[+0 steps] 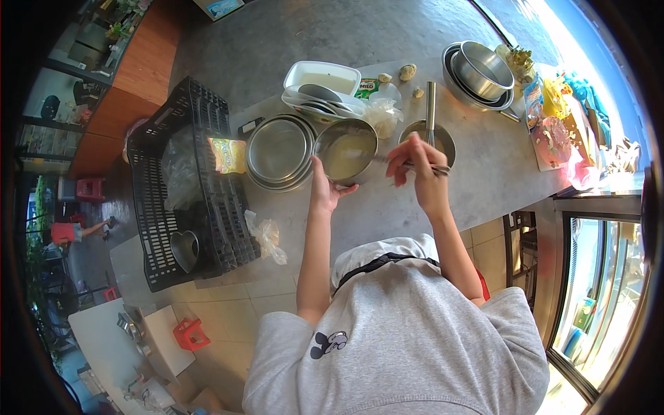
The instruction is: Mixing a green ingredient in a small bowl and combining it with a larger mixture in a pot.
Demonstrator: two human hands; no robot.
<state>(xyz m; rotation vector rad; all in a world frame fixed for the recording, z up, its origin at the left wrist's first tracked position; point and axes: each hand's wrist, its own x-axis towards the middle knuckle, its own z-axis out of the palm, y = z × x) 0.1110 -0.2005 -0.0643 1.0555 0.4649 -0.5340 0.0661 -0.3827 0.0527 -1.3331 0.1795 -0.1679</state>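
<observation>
My left hand [326, 188] grips the near edge of a round metal bowl [330, 178], thumb on its left side and fingers underneath. Pale yellow liquid lies in the bowl, which looks tilted. To its right, my right hand [425, 173] is closed on a thin metal utensil [440, 169]. The utensil points toward the bowl; its far end is blurred, so its kind is unclear. Behind that hand sits a second metal bowl [448, 144], partly hidden, with a metal-handled whisk [431, 104] standing in it.
Round metal pans [277, 149] are stacked left of the held bowl. Beyond stand white plastic containers [322, 75] and a clear plastic bag [382, 116]. A black crate [228, 238] is at the left. Nested metal bowls [484, 72] and coloured packages [553, 104] occupy the right side.
</observation>
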